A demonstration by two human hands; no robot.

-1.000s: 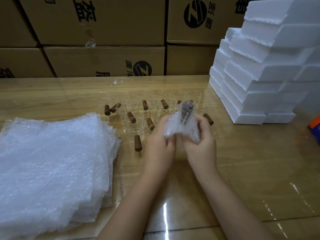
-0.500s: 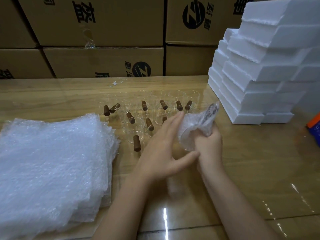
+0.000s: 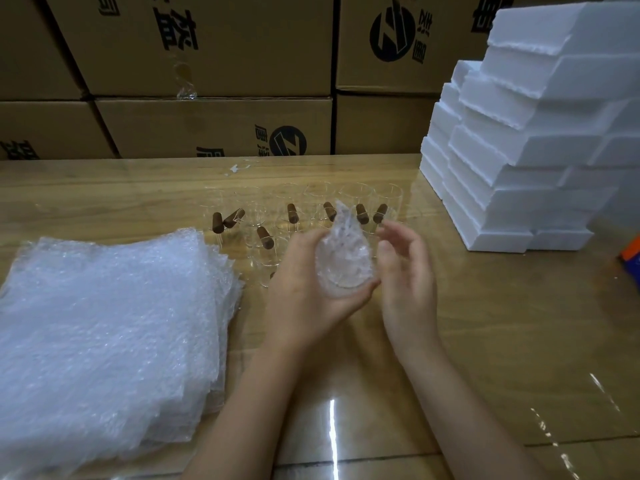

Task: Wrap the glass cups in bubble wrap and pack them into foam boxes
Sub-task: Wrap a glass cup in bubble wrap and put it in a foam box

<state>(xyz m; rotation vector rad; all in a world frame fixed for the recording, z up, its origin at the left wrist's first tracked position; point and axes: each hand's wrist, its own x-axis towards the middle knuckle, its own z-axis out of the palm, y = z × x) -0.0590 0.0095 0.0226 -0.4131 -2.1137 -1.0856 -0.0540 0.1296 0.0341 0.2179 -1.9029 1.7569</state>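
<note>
The left hand (image 3: 308, 292) grasps the wrapped cup (image 3: 344, 261) from below, fingers curled round its base, with the twisted tail of wrap pointing up and away. The right hand (image 3: 407, 275) is released, its fingers loosely bent just beside the wrapped cup; I cannot tell whether the thumb touches it. The wrapped cup is held above the bench (image 3: 485, 334), near its middle, in front of the bare cups (image 3: 292, 213).

The wrapping of this one looks about finished, so packing should come next. That calls for taking a foam box from the pile, opening it and setting the wrapped cup inside without the wrap springing loose. No box looks open yet.

The cups, clear glass with brown handles, stand clustered toward the far edge. A stack of wrap sheets (image 3: 104, 323) fills the near left corner. Foam boxes (image 3: 519, 157) are piled at the far right corner. An orange and blue thing (image 3: 632, 258) shows at the right edge. Cartons (image 3: 207, 126) stand stacked behind the bench
</note>
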